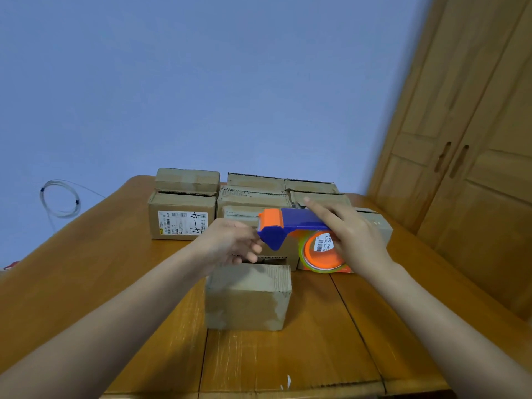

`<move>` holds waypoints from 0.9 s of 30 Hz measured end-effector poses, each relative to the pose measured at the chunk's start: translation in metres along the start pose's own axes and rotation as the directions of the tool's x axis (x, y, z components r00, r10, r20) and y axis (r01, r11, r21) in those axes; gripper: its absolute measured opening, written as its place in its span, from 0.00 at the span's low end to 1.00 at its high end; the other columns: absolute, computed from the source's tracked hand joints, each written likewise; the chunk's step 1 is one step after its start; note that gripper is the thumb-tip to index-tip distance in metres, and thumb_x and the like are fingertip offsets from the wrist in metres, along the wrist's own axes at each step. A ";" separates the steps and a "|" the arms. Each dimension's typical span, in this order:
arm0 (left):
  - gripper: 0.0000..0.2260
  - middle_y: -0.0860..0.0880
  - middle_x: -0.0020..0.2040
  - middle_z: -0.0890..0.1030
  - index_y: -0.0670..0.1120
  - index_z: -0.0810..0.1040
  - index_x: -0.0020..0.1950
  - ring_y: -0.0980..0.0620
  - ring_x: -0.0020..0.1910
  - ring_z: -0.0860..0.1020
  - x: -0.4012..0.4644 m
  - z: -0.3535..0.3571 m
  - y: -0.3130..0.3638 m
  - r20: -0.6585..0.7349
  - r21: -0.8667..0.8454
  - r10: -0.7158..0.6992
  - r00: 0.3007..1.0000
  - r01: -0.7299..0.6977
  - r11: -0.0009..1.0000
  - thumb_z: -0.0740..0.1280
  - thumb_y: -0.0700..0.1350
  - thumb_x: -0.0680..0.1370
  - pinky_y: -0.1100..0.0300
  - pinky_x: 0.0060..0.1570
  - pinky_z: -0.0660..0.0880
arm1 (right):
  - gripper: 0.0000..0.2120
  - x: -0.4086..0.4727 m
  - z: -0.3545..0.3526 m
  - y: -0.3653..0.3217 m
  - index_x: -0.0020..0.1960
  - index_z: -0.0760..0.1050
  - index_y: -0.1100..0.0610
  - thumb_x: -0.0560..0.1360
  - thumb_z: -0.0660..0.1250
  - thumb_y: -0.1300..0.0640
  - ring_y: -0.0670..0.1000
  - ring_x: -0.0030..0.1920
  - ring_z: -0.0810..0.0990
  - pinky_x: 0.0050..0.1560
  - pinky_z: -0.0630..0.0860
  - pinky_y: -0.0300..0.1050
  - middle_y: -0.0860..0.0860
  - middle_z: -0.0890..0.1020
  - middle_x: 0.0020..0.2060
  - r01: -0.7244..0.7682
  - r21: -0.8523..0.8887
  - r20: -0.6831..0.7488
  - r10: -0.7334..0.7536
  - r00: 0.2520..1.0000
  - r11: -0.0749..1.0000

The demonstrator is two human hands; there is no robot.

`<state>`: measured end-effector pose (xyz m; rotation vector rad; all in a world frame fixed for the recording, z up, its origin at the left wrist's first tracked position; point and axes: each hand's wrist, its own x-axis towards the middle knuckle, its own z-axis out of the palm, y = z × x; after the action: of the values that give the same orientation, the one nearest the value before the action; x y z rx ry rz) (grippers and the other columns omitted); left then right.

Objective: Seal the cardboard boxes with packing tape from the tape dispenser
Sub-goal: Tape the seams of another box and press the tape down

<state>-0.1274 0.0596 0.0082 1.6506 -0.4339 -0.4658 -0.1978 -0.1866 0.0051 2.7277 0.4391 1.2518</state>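
While our right hand (352, 234) grips the tape dispenser (296, 236) above the nearest box (249, 295) at the table's (115, 283) front middle, our left hand's (233, 243) loosely curled fingers should pull the tape end straight down over the seam.

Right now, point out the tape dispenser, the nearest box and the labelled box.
tape dispenser (302, 220), head view, blue handle.
nearest box (247, 300), head view, front face.
labelled box (182, 223), head view, white label.
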 end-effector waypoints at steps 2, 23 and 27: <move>0.08 0.45 0.34 0.82 0.40 0.82 0.41 0.54 0.28 0.78 0.000 0.000 0.001 -0.017 0.082 0.018 1.000 -0.017 0.996 0.66 0.40 0.77 0.67 0.26 0.67 | 0.46 -0.002 0.003 0.002 0.72 0.61 0.48 0.62 0.78 0.69 0.57 0.49 0.80 0.33 0.80 0.48 0.55 0.80 0.52 0.016 -0.015 0.006 -0.016 1.000 1.000; 0.09 0.46 0.35 0.78 0.41 0.78 0.40 0.52 0.33 0.76 -0.018 -0.077 -0.026 -0.143 0.076 -0.055 0.988 0.067 0.995 0.64 0.42 0.79 0.61 0.32 0.72 | 0.27 -0.067 -0.014 0.071 0.65 0.72 0.56 0.67 0.74 0.62 0.55 0.56 0.73 0.42 0.79 0.51 0.60 0.78 0.56 -0.055 0.019 0.020 0.055 0.998 0.998; 0.11 0.45 0.34 0.79 0.41 0.74 0.38 0.50 0.34 0.78 -0.019 -0.046 -0.021 -0.214 -0.335 -0.083 0.973 0.007 0.942 0.61 0.39 0.80 0.62 0.30 0.78 | 0.32 -0.076 -0.008 0.077 0.65 0.73 0.57 0.63 0.78 0.67 0.56 0.57 0.73 0.42 0.79 0.51 0.60 0.78 0.56 -0.112 0.004 0.048 0.112 0.993 0.994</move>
<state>-0.1181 0.1111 -0.0060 1.3663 -0.1371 -0.3572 -0.2338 -0.2832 -0.0281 2.8163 0.2895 1.2080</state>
